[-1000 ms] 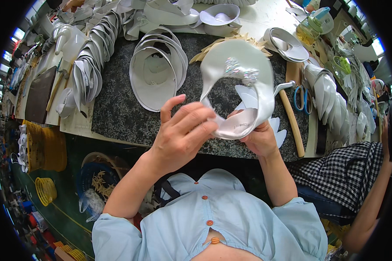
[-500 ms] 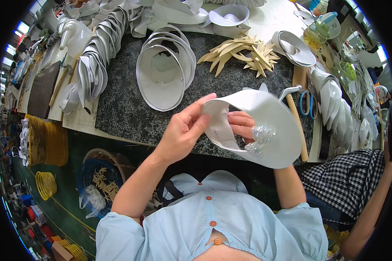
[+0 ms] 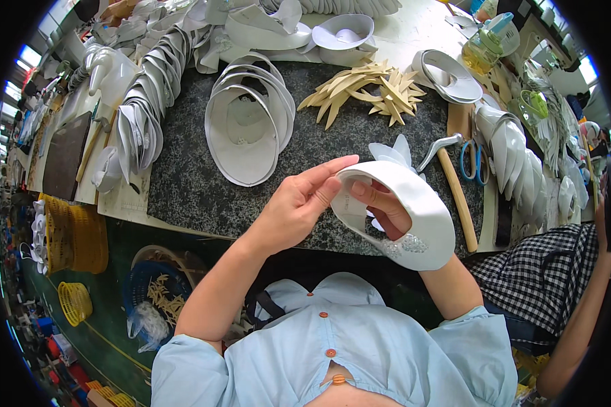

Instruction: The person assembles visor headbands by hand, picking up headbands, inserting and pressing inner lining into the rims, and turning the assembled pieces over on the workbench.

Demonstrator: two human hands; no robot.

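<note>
I hold a white shoe upper (image 3: 431,214), with a glittering patch on its lower side, over the front edge of the dark stone slab (image 3: 183,197). My left hand (image 3: 295,207) pinches its left rim between thumb and fingers. My right hand (image 3: 392,209) grips it from inside, thumb and fingers showing through the opening; part of that hand is hidden behind the white material. White petal-shaped pieces (image 3: 394,150) show just behind the upper; I cannot tell if they are attached. To the right lies a hammer (image 3: 457,200) with a wooden handle.
Stacked white uppers (image 3: 244,159) and a pile of curved beige strips (image 3: 366,91) lie on the slab. Blue-handled scissors (image 3: 464,166) are beyond the hammer. More uppers (image 3: 139,122) line the left side. A person in a checked garment (image 3: 533,278) is close on my right.
The upper has turned in my hands, its opening now facing me more. My right thumb now shows inside it. The view has shifted slightly.
</note>
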